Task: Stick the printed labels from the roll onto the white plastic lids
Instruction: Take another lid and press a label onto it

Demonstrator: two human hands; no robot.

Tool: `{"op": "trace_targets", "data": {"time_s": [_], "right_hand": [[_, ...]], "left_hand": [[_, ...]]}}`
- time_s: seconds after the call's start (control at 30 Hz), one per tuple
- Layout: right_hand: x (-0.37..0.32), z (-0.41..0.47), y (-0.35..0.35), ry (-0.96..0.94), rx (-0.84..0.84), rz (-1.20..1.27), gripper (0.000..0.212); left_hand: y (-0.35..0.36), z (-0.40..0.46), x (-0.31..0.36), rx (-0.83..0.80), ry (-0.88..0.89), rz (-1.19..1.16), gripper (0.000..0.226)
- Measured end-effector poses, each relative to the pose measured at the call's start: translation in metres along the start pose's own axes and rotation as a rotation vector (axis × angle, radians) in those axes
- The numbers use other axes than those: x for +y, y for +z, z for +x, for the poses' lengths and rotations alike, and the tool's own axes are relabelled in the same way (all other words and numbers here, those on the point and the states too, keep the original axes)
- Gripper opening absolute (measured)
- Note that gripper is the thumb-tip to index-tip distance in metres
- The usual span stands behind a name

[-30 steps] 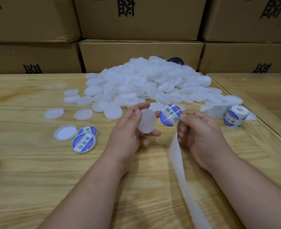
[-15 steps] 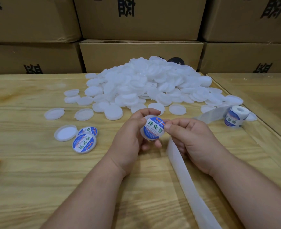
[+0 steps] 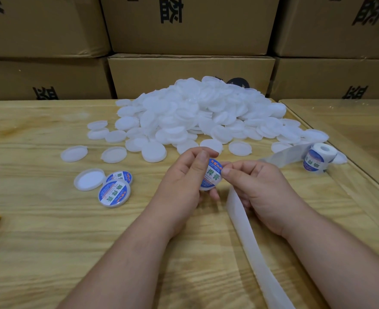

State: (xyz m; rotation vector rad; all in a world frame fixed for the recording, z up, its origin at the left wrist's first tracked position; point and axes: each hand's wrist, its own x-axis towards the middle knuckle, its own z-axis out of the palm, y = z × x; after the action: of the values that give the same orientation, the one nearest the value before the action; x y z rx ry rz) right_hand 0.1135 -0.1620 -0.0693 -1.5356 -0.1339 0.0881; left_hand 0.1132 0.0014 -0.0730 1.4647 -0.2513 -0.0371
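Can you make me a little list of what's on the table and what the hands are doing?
left hand: holds a round white plastic lid, label on it
right hand: fingertips press the blue-and-white printed label onto that lid
finished lids: two, left of the hands
pile of plain white lids: heaped at the back
label roll: on the right
empty white backing strip: trails toward the camera
wooden table: under everything

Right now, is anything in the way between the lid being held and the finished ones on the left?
Nothing visible. The lid sits between left hand and right hand; bare table lies between it and the labelled lids.
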Motion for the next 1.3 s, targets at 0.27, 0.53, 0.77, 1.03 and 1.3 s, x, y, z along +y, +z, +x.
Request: {"op": "trace_targets", "data": {"time_s": [0.27, 0.53, 0.77, 1.03, 1.3], "right_hand": [[0.003, 0.002, 0.001, 0.013, 0.027, -0.041, 0.016], [0.002, 0.001, 0.001, -0.003, 0.004, 0.026, 0.024], [0.005, 0.003, -0.004, -0.027, 0.024, 0.064, 0.019], [0.007, 0.006, -0.006, -0.016, 0.004, 0.053, 0.023], [0.010, 0.007, -0.007, -0.023, 0.007, 0.062, 0.015]], "left_hand": [[0.001, 0.001, -0.001, -0.007, 0.024, -0.002, 0.019], [-0.003, 0.005, -0.009, 0.054, 0.040, -0.013, 0.020], [-0.005, 0.008, -0.011, 0.240, 0.102, 0.003, 0.025], [-0.013, 0.011, 0.000, 0.551, -0.028, -0.282, 0.027], [-0.024, 0.014, 0.002, 0.896, 0.024, -0.565, 0.026]]}}
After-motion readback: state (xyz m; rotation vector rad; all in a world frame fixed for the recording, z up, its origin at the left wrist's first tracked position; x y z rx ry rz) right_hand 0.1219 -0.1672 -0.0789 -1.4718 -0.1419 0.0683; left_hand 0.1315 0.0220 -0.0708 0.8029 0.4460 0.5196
